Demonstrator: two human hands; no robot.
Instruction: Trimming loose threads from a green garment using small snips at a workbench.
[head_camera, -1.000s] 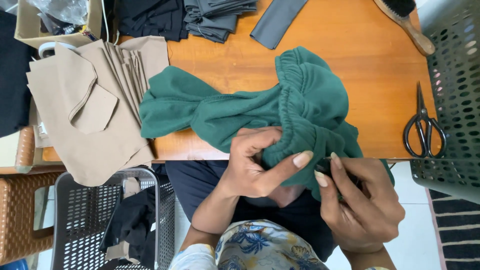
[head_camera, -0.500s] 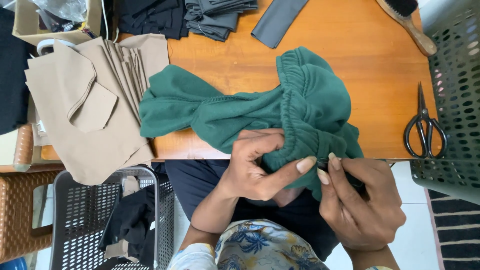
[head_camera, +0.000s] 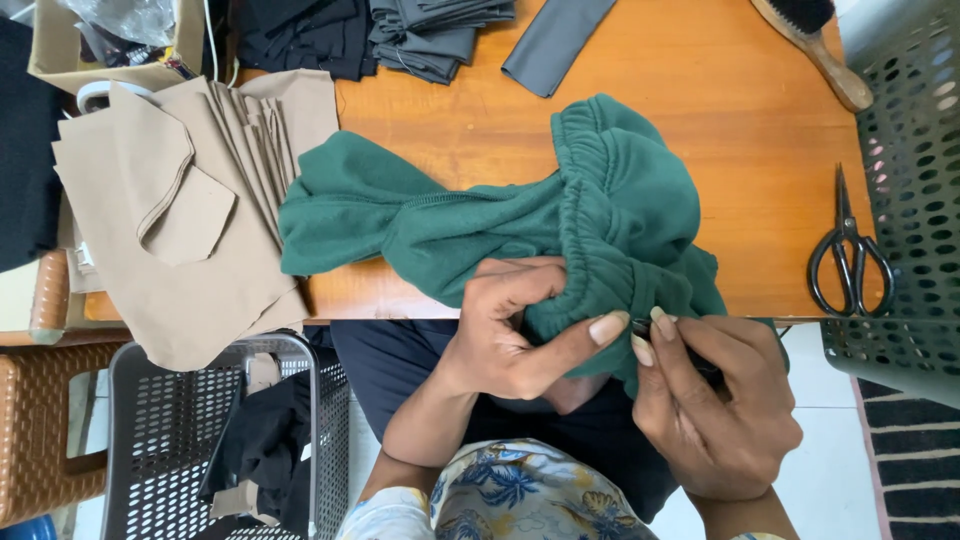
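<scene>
We take the wooden table (head_camera: 700, 120) as our landmark. A green fleece garment (head_camera: 500, 220) with a gathered elastic waistband lies bunched across the table's middle and spills over its near edge toward the person's lap. The left hand (head_camera: 505, 335) sits just off that near edge, its fingers curled into the waistband fabric and its thumb stretched out along the hem, so it is clamped on the cloth. The right hand (head_camera: 715, 405) is beside it, also below the table's near edge, thumb and forefinger pinched together on the same hem; the two thumbs nearly touch. We see something small and dark between the right fingers, but we cannot tell what it is. On the table's right side, near its edge, lie black scissors (head_camera: 848, 255), well apart from the hands. A wooden-handled brush (head_camera: 815, 45) rests at the table's far right corner. Folded grey cloth (head_camera: 435, 30) and a grey strip (head_camera: 555, 40) lie along the table's far edge. Beige cut fabric pieces (head_camera: 190, 210) drape over the table's left end. A dark perforated basket (head_camera: 225, 440) stands below the table's left near corner, and a grey-green perforated crate (head_camera: 915, 200) stands against the table's right side.
</scene>
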